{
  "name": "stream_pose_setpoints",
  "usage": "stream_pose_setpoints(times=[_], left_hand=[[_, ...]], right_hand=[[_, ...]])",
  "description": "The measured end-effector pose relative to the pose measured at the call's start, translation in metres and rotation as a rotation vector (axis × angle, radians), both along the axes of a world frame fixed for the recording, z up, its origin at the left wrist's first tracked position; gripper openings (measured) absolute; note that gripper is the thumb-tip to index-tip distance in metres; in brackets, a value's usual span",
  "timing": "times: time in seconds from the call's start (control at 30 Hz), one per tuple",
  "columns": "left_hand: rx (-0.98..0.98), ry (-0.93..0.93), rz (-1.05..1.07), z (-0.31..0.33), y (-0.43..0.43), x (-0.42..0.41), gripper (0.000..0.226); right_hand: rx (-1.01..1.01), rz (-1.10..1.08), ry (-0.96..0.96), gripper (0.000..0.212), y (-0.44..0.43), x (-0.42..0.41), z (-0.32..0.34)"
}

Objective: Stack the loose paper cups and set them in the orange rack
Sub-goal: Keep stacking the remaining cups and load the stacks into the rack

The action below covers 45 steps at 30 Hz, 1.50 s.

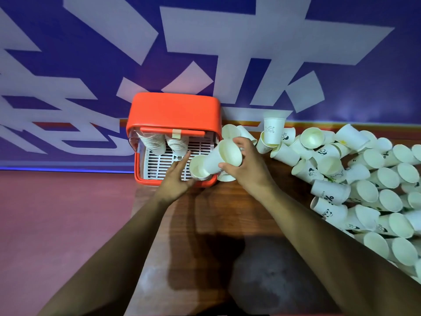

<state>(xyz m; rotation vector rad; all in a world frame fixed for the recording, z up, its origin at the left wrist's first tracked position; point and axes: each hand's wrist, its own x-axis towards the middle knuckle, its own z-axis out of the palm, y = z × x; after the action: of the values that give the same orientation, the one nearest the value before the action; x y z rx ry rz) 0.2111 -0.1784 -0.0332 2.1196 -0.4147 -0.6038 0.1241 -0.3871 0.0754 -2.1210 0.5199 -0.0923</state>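
Note:
My right hand (247,166) grips a white paper cup (224,157) tilted on its side, its mouth towards me. Just left of it is another white cup (198,170), partly covered by the held one. My left hand (176,179) has its fingers straight and touches that cup's left side, over the front of the orange rack (173,110). The rack has a white slatted tray (159,165). Two stacks of cups (155,142) (177,144) lie inside it under the clear lid.
A big heap of loose white cups (364,185) covers the right half of the wooden table (216,213). One cup (273,128) stands upright at the back. A blue and white wall banner rises behind. Reddish floor lies to the left.

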Motion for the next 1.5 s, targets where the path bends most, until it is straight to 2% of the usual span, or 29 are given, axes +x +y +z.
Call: stream_pose_setpoints(times=[0.17, 0.3, 0.43, 0.57, 0.77, 0.9, 1.0, 1.13, 1.33, 1.5], left_hand=[[-0.259, 0.049, 0.170, 0.020, 0.011, 0.004, 0.040], [-0.318, 0.144, 0.111, 0.030, 0.012, 0.009, 0.047], [-0.239, 0.093, -0.016, 0.019, 0.017, 0.016, 0.050], [-0.174, 0.061, -0.035, 0.009, 0.021, 0.021, 0.053], [-0.087, 0.007, -0.074, 0.011, 0.013, 0.023, 0.059], [-0.055, -0.047, -0.044, 0.016, 0.013, 0.014, 0.059], [-0.049, -0.117, 0.078, 0.021, 0.019, -0.001, 0.049], [-0.056, -0.235, 0.080, 0.037, 0.011, -0.036, 0.033], [-0.075, -0.168, -0.134, 0.050, -0.066, -0.104, 0.023], [-0.021, -0.075, -0.331, 0.050, -0.159, -0.166, 0.031]], right_hand=[[-0.123, 0.148, -0.005, 0.078, 0.027, 0.012, -0.013], [-0.273, 0.258, 0.046, 0.084, 0.042, 0.020, -0.035], [-0.270, 0.310, 0.145, 0.085, 0.045, 0.028, -0.052], [-0.295, 0.382, 0.176, 0.076, 0.043, 0.030, -0.064], [-0.146, 0.260, 0.168, 0.075, 0.042, 0.030, -0.066], [-0.133, 0.228, 0.201, 0.077, 0.036, 0.016, -0.060], [-0.172, 0.170, 0.203, 0.069, 0.018, -0.011, -0.049], [-0.283, 0.117, 0.198, 0.058, -0.030, -0.070, -0.036], [-0.365, -0.018, 0.219, 0.050, -0.128, -0.174, -0.021], [-0.389, -0.164, 0.166, 0.041, -0.196, -0.246, -0.017]])
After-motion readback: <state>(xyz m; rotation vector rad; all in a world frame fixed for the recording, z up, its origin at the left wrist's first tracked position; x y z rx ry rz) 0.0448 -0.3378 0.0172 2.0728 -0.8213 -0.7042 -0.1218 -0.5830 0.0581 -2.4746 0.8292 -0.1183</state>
